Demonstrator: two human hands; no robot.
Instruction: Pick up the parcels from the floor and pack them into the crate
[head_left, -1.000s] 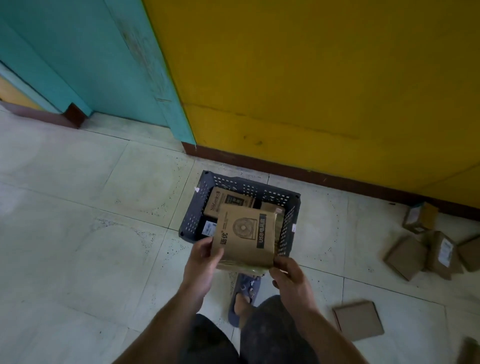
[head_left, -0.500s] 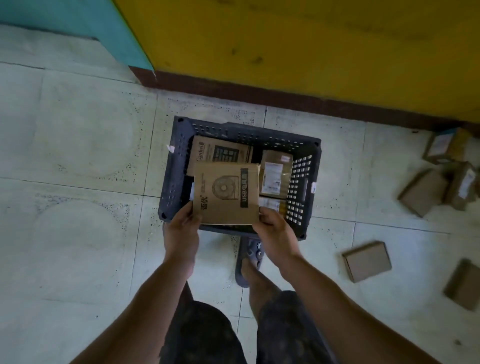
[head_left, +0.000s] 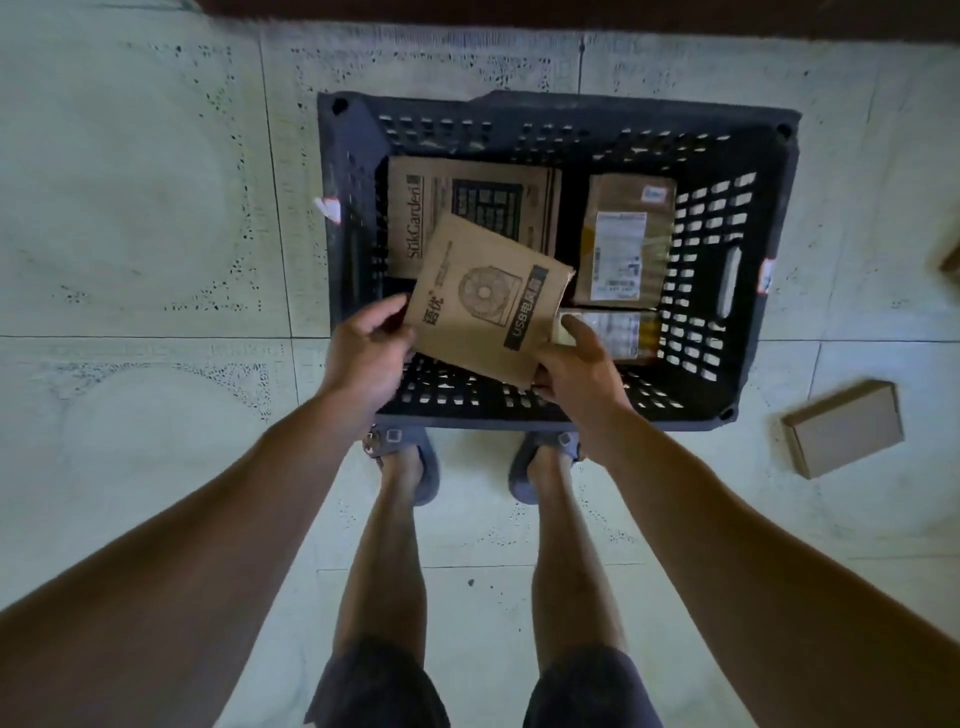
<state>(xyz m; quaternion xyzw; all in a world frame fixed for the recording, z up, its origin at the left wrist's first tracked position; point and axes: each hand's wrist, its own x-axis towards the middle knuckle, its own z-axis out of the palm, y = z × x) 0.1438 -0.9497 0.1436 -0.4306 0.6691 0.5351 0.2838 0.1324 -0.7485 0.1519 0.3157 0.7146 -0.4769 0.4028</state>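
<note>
Flat brown cardboard parcel printed with a fan drawing (head_left: 485, 301): was held tilted over the near-left part of the dark perforated plastic crate (head_left: 753, 260), with the left hand (head_left: 366, 358) fingers curled on its left edge and the right hand (head_left: 576, 364) fingers grasping its near right corner. Inside the crate lay a brown printed carton (head_left: 467, 192) at far left, a taped white-labelled parcel (head_left: 623, 239) at far right, and a second labelled parcel (head_left: 618, 332) nearer. A small plain brown box (head_left: 844, 428) lay on the pale tiled floor (head_left: 130, 260), right of the crate.
</note>
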